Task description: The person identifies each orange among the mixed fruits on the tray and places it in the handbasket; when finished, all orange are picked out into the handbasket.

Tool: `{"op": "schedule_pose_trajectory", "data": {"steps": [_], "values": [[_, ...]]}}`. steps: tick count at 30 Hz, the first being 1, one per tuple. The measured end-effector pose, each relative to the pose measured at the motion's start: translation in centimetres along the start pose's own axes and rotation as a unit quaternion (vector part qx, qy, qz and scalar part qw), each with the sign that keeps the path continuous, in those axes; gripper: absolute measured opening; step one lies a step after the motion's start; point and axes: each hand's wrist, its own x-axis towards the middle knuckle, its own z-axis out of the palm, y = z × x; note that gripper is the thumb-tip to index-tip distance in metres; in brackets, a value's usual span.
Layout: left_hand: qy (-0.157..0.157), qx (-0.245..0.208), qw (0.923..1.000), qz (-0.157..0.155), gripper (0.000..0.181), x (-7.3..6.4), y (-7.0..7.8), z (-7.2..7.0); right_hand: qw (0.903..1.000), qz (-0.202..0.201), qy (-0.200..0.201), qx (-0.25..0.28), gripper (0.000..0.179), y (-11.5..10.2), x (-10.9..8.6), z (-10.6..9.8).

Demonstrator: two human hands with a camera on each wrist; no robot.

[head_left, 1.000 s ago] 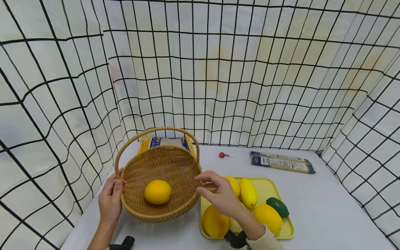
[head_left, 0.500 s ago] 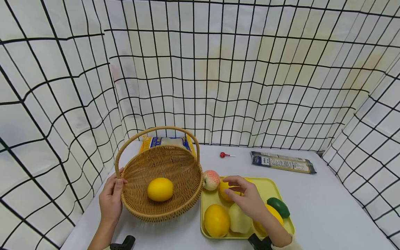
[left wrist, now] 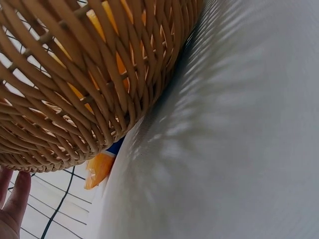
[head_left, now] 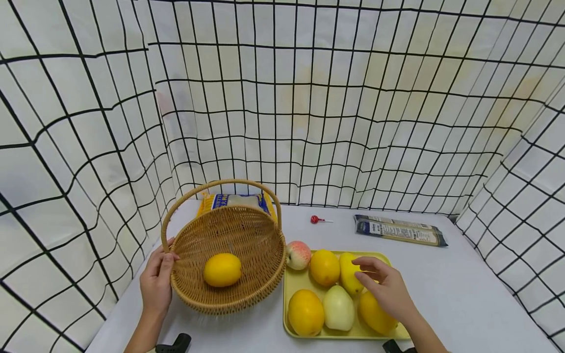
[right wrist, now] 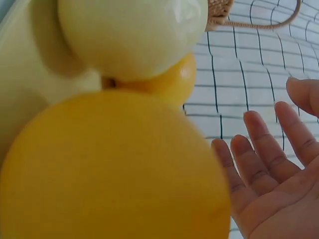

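My left hand (head_left: 155, 287) grips the left rim of a wicker basket (head_left: 229, 228), thumb in front. The basket's mouth tilts towards me, and one yellow lemon-like fruit (head_left: 222, 270) lies in it. Over the right part of a yellow tray (head_left: 302, 282) hovers my right hand (head_left: 388, 291), holding nothing, its fingers loosely bent. Beneath and beside it are a long yellow fruit (head_left: 349, 275) and a large yellow fruit (head_left: 374, 314). In the right wrist view the fingers (right wrist: 264, 149) are spread apart from a big yellow fruit (right wrist: 114, 169). The green fruit is hidden by the right hand.
The tray also bears a peach (head_left: 298, 255), an orange (head_left: 324, 267), a pale pear-like fruit (head_left: 339, 309) and a yellow-orange fruit (head_left: 306, 313). Behind the basket lies a yellow-blue packet (head_left: 236, 201). A lollipop (head_left: 315, 219) and a long packet (head_left: 399, 230) lie farther back.
My right hand has moved right from the basket's right rim, past the orange, to the tray's right part. The left hand stays on the basket; the fruit inside shifts slightly.
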Motion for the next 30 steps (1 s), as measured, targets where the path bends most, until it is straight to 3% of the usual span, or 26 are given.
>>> {"op": "schedule_pose_trajectory", "data": {"steps": [8, 18, 25, 30], "values": [[0.004, 0.011, 0.9999, -0.012, 0.026, 0.1, 0.1, 0.1, 0.9969, 0.064, 0.039, 0.024, 0.028, 1.8, -1.1, -1.7], [0.0, 0.011, 0.9999, -0.007, 0.024, 0.1, 0.1, 0.3, 0.9893, 0.117, 0.029, 0.083, 0.036, 3.5, -2.4, -2.8], [0.004, 0.021, 0.9997, -0.008, 0.024, 0.1, 0.0, 0.2, 0.9871, 0.131, -0.052, 0.075, 0.043, 3.6, -2.9, -3.7], [0.007, 0.016, 0.9998, -0.011, 0.025, 0.0, 0.0, 0.0, 0.9823, 0.094, -0.141, 0.079, 0.048, 4.1, -3.0, -4.5]]}}
